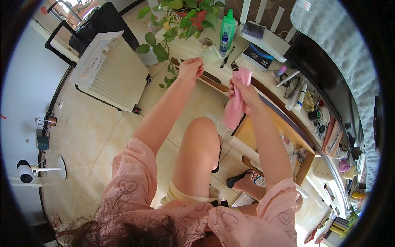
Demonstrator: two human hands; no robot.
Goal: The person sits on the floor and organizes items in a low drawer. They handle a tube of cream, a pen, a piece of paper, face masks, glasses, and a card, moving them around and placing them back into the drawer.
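My right hand (246, 95) is closed around a bundle of pink face masks (233, 112), folded lengthwise. Thin white ear loops dangle from the lower end. Over the front edge of the cabinet, my left hand (191, 70) is closed, fingertips pinched together. A small translucent, pale green plastic bag (211, 55) extends from those fingertips over the cabinet top. Below my right forearm a wooden drawer (252, 133) stands pulled out, with loose small items inside, partly hidden by the arm.
On the cabinet top are a green bottle (228, 29), a small blue spray bottle (224, 43), a white router (267, 41) and a dark television (323, 78). A potted plant (193, 18) trails leaves at the back. A heater-like white ribbed unit (109, 72) and black suitcase (105, 29) stand left.
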